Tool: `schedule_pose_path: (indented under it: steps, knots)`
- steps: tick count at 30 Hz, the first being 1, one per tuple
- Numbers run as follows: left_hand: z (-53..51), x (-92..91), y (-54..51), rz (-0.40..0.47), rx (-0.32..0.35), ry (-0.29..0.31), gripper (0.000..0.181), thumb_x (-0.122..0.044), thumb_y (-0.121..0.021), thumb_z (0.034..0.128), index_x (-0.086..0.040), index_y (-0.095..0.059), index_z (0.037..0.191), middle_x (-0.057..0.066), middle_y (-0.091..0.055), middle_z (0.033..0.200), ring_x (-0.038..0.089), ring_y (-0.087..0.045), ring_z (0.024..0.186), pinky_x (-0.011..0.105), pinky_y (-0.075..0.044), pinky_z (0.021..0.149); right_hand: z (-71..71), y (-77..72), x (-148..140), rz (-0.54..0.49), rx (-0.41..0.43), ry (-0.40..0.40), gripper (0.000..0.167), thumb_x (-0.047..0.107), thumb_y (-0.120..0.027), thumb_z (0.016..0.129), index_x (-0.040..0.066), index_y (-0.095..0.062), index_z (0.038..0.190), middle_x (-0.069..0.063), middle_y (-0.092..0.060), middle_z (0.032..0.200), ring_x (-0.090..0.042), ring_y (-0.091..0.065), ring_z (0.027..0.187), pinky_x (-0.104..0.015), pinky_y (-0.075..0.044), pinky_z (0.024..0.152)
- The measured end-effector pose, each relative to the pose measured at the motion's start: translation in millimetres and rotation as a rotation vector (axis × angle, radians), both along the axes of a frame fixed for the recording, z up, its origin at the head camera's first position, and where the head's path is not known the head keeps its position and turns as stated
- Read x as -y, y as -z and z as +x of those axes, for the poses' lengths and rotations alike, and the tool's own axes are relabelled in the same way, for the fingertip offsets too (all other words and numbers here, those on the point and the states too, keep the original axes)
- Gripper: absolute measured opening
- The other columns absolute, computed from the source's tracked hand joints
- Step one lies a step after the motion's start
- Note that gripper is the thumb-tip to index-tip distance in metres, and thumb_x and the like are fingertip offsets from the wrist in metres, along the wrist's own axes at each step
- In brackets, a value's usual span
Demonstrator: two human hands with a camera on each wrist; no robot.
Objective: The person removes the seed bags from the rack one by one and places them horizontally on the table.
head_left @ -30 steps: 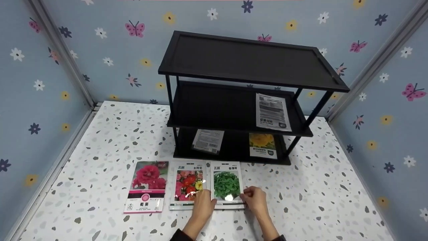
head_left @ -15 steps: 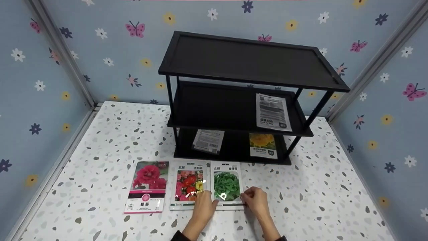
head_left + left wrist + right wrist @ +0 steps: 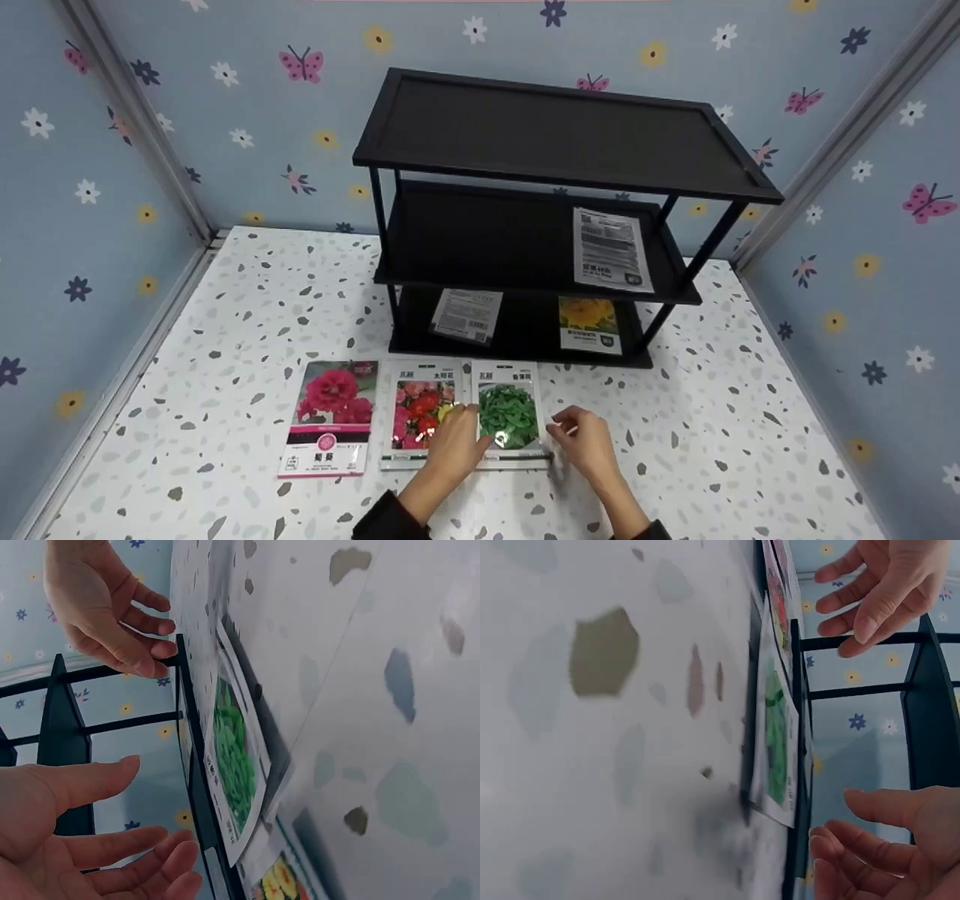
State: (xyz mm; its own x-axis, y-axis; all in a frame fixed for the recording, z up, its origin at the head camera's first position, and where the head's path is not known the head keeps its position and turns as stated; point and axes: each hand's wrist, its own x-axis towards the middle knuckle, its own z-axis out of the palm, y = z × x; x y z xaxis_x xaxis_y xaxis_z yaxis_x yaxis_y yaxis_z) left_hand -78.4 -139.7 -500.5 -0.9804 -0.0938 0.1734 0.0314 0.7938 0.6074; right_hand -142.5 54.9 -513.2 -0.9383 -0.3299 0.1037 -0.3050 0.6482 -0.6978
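A seed packet with green leaves (image 3: 508,409) lies flat in front of the rack, beside a seed packet with mixed red and yellow flowers (image 3: 420,397). My left hand (image 3: 456,441) is over the gap between these two, its fingers loosely extended and hiding part of the flower packet. Just off the right edge of the green packet is my right hand (image 3: 589,444), thumb and fingers apart. Both wrist views show the left hand (image 3: 97,832) and the right hand (image 3: 892,840) raised above the packets, holding nothing. To the left lies a pink-flower seed packet (image 3: 330,416).
Behind the packets stands a black three-tier rack (image 3: 562,135). On its middle shelf lies a back-up packet (image 3: 613,251); the bottom shelf bears another back-up packet (image 3: 466,315) and a yellow-flower packet (image 3: 589,326). Patterned walls enclose the speckled table (image 3: 247,315).
Both hands have let go of the green-leaf packet. The left hand has lifted slightly up, and the right has drawn away to the right. The packets stay in place.
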Motion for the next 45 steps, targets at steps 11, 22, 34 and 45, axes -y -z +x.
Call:
schedule_pose_path:
  steps: [11, 22, 34, 45]
  knots:
    - [-28.3, 8.2, -52.5, -0.168, 0.082, 0.152, 0.034, -0.016, -0.073, 0.0723, 0.007, -0.060, 0.093, 0.020, -0.057, 0.087, 0.032, -0.057, 0.077, 0.039, -0.050, 0.059, -17.5, -51.6, -6.4, 0.143, 0.032, -0.153, 0.017, 0.011, -0.065, 0.079, -0.001, -0.062, 0.091, -0.006, -0.060, 0.074, -0.017, -0.057, 0.061, -0.026, -0.046, 0.051]
    - [-65.3, -11.6, -115.3, -0.250, 0.179, 0.263, 0.023, -0.020, -0.069, 0.0768, -0.001, -0.061, 0.084, 0.013, -0.058, 0.091, 0.025, -0.056, 0.081, 0.034, -0.050, 0.061, -49.1, -120.2, -9.0, 0.237, -0.065, -0.167, 0.018, 0.009, -0.067, 0.078, -0.003, -0.063, 0.090, -0.011, -0.062, 0.077, -0.021, -0.060, 0.064, -0.032, -0.050, 0.058]
    - [-123.1, -41.0, -165.5, -0.059, 0.402, 0.248, 0.030, -0.026, -0.065, 0.0808, -0.004, -0.055, 0.098, 0.006, -0.055, 0.083, 0.015, -0.052, 0.064, 0.025, -0.038, 0.053, -97.6, -183.6, -15.5, 0.350, 0.009, -0.118, 0.028, 0.016, -0.061, 0.084, -0.007, -0.061, 0.101, -0.020, -0.064, 0.086, -0.030, -0.060, 0.076, -0.041, -0.049, 0.068]
    - [-162.5, -55.5, -170.3, 0.235, 0.340, 0.121, 0.059, -0.027, -0.060, 0.0850, -0.001, -0.035, 0.132, 0.012, -0.041, 0.130, 0.021, -0.047, 0.110, 0.029, -0.042, 0.084, -143.6, -186.5, -22.6, 0.354, -0.005, 0.079, 0.044, 0.019, -0.056, 0.083, -0.014, -0.051, 0.111, -0.031, -0.052, 0.107, -0.041, -0.051, 0.095, -0.048, -0.043, 0.078]
